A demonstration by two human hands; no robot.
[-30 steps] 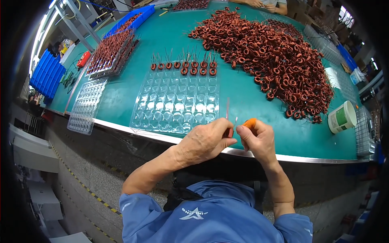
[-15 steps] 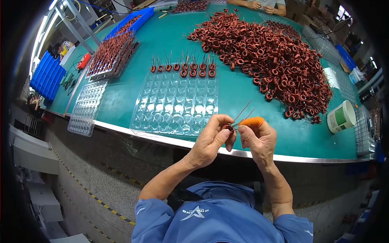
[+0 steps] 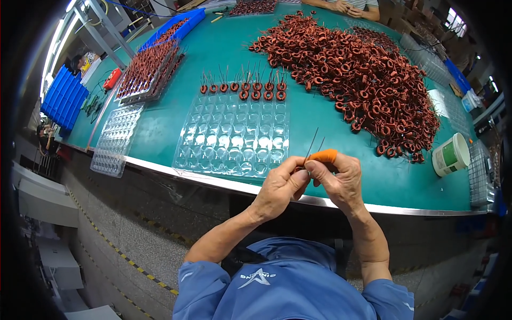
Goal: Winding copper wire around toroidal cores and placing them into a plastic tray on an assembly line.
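Note:
Just above the table's front edge, my left hand (image 3: pixel 273 191) pinches a small copper-wound ring coil (image 3: pixel 300 168), mostly hidden by the fingers. Two long wire leads (image 3: pixel 314 143) stick up from it. My right hand (image 3: pixel 341 180), an orange finger cover (image 3: pixel 324 156) on its index finger, is closed at the coil's right side, thumb and index by the base of the leads. Beyond my hands lies a clear plastic tray (image 3: pixel 223 130) with round pockets. Its far rows hold several upright coils (image 3: pixel 256 96), their leads pointing up.
A big heap of coils (image 3: pixel 368 80) covers the table's right half. A white bucket (image 3: pixel 450 154) stands at the right edge. On the left are filled stacked trays (image 3: pixel 146 72), another clear tray (image 3: pixel 114 140) and a blue bin (image 3: pixel 178 29). Someone's hands (image 3: pixel 349 9) rest at the far side.
My right hand has drawn in against my left, its thumb now meeting the coil. The leads have swung more upright, and the coil is more covered by my fingers.

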